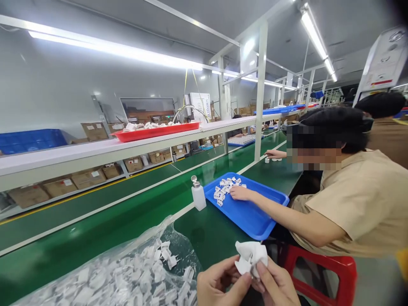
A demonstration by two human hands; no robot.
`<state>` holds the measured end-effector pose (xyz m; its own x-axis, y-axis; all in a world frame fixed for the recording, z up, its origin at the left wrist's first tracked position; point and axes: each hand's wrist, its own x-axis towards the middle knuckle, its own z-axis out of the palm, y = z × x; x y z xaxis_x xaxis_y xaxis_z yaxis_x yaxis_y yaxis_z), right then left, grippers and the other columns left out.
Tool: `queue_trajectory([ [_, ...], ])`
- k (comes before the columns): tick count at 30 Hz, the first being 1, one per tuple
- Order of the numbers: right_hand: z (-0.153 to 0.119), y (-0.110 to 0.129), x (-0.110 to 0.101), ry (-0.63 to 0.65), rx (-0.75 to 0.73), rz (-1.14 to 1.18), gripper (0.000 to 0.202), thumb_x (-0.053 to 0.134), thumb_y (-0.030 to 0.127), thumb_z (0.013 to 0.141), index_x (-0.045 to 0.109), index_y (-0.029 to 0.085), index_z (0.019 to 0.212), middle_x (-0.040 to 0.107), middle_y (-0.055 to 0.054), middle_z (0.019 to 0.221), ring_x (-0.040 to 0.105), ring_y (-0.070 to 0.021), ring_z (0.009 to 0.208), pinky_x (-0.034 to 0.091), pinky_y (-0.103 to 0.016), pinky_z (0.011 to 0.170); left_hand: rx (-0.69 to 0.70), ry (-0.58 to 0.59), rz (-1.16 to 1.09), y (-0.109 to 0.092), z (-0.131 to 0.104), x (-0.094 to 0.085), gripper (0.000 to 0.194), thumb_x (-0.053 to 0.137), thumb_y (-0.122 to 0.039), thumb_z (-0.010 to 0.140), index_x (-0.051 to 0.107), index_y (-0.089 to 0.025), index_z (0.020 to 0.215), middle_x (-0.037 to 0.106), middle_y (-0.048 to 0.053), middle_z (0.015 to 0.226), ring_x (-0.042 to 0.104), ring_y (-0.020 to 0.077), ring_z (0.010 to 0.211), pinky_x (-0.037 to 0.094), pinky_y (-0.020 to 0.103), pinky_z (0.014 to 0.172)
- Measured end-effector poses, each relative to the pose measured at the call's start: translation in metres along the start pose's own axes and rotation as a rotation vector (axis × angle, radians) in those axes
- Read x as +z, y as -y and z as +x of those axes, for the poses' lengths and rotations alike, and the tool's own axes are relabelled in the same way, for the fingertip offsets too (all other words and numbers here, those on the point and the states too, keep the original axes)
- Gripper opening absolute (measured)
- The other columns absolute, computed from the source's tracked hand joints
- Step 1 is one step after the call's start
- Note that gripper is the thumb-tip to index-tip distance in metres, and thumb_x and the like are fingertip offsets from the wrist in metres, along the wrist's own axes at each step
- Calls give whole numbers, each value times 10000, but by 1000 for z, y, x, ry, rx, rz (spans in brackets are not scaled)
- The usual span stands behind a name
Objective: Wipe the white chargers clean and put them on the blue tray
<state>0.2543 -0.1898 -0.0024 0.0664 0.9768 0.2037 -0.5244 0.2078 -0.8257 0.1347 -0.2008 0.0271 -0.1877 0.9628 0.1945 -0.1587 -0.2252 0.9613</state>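
Observation:
At the bottom of the head view, my left hand (221, 282) and my right hand (276, 284) meet around a crumpled white wipe (250, 255). Thumbs and fingers of both hands pinch it. A small glint shows in its folds, but whatever lies inside is mostly hidden. Left of my hands lies a clear plastic bag (153, 242), open on the green bench. Many small white plastic parts (124, 272), some with thin metal prongs, fill it.
Beyond stands a white pump bottle (199, 195) beside a blue tray (255, 227) of white parts (225, 187). A co-worker's hand (240, 193) reaches into the tray from the right. A red stool (342, 267) is at lower right. A red tray (159, 132) sits on the raised shelf.

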Motion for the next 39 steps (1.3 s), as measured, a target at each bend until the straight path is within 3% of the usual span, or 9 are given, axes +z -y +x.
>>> queue_trajectory([
  [6, 13, 10, -2, -108, 311, 354, 317, 874, 479, 722, 745, 206, 817, 427, 66, 573, 362, -78, 490, 370, -193, 447, 459, -84, 344, 2, 3, 1, 285, 834, -265, 721, 819, -266, 1005, 789, 4, 719, 696, 154, 557, 604, 236, 585],
  [10, 11, 18, -3, -196, -66, 89, 332, 791, 451, 819, 676, 205, 628, 488, 24, 593, 448, -115, 541, 457, -228, 535, 587, -116, 463, -2, 2, 1, 365, 804, -148, 728, 788, -293, 1062, 761, -45, 695, 677, 124, 540, 577, 208, 572],
  [13, 10, 23, -15, -25, -380, -394, 177, 713, 367, 879, 784, 224, 801, 659, -62, 798, 605, -204, 738, 527, -288, 718, 604, -109, 509, -1, 1, 0, 355, 793, -147, 742, 778, -294, 1065, 766, -47, 724, 686, 123, 566, 567, 207, 596],
  [16, 16, 25, -38, 102, -385, -642, 170, 666, 336, 905, 794, 228, 876, 654, -59, 804, 601, -196, 726, 510, -256, 675, 453, -108, 541, 6, 11, 6, 236, 781, -223, 774, 784, -270, 1005, 773, -21, 764, 699, 147, 615, 567, 235, 633],
  [21, 33, 16, -63, -401, 58, -233, 412, 846, 574, 669, 723, 187, 736, 547, 14, 634, 467, -137, 609, 451, -210, 544, 68, 9, 639, 37, 73, 45, 221, 632, -317, 903, 753, -190, 1038, 757, 90, 946, 698, 248, 843, 549, 359, 797],
  [27, 39, 9, -58, -357, 206, -118, 530, 909, 625, 504, 700, 169, 675, 485, 33, 587, 392, -118, 584, 405, -201, 475, -47, 92, 574, 85, 144, 86, 280, 676, -224, 905, 680, -165, 1179, 641, 126, 1332, 540, 305, 1301, 367, 550, 1134],
  [32, 36, 18, -68, -217, 227, -195, 423, 886, 558, 626, 781, 188, 801, 582, 8, 699, 473, -141, 667, 468, -193, 577, -165, 183, 349, 88, 127, 81, 466, 713, -303, 873, 620, -173, 1311, 500, 146, 1520, 418, 328, 1426, 307, 518, 1187],
  [36, 35, 23, -71, -9, 188, -398, 410, 756, 580, 794, 804, 247, 1027, 713, -40, 1100, 604, -218, 989, 484, -242, 918, -360, 340, 79, 63, 89, 57, 530, 522, -543, 938, 695, -105, 1180, 732, 195, 1136, 706, 312, 1024, 556, 450, 887],
  [39, 38, 22, -65, 96, 211, -502, 468, 698, 593, 841, 785, 246, 1143, 761, -59, 1073, 632, -244, 963, 476, -300, 945, -432, 367, -54, 41, 72, 33, 640, 479, -668, 916, 712, -95, 1080, 752, 164, 948, 717, 259, 872, 576, 386, 763],
])
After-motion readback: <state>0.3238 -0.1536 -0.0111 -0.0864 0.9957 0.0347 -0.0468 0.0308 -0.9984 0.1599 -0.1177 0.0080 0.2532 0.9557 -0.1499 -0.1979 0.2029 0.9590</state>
